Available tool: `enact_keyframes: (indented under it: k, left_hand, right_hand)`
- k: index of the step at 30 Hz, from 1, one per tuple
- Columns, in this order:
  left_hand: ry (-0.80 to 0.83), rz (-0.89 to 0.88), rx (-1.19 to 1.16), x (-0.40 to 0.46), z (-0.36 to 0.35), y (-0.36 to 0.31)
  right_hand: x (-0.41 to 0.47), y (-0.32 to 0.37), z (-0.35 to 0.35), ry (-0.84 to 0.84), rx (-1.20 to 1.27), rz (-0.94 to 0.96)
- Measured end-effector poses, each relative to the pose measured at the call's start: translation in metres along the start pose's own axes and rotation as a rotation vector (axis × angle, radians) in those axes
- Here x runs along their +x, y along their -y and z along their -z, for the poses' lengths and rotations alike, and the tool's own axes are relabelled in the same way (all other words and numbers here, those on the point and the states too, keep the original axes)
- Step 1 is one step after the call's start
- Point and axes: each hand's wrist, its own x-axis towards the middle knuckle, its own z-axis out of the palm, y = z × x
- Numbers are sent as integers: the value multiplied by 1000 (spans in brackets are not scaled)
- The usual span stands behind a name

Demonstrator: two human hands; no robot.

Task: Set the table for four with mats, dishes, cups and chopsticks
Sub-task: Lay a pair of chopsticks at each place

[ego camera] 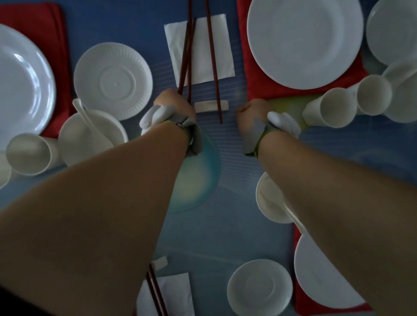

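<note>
Desk (233, 230) space is tight: blue surface shows only in a strip between the two forearms. The left hand (173, 105) has its grip curled round two dark slim chopsticks (187, 57) that cross a white paper napkin (200, 50); a third stick (214, 65) lies across a small white rest (211, 106). The right hand (252, 112) is fisted, holding nothing. Glossy round white plates (304, 30) sit on red mats (253, 79), paper cups (330, 108) beside them.
</note>
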Motion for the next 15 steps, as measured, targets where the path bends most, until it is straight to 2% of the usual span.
enact_keyframes:
  k: [6,10,13,15]
  left_hand:
    - [68,6,81,1,7,2]
    - [29,21,-103,-4,13,-6]
    - [10,22,-229,-5,8,-15]
    - [13,27,-243,-6,4,-21]
  right_hand:
    - [2,1,2,16,-32,-12]
    - [-4,6,-1,-44,-99,84]
    - [-12,13,-4,16,-22,114]
    - [-13,16,-6,83,-90,122]
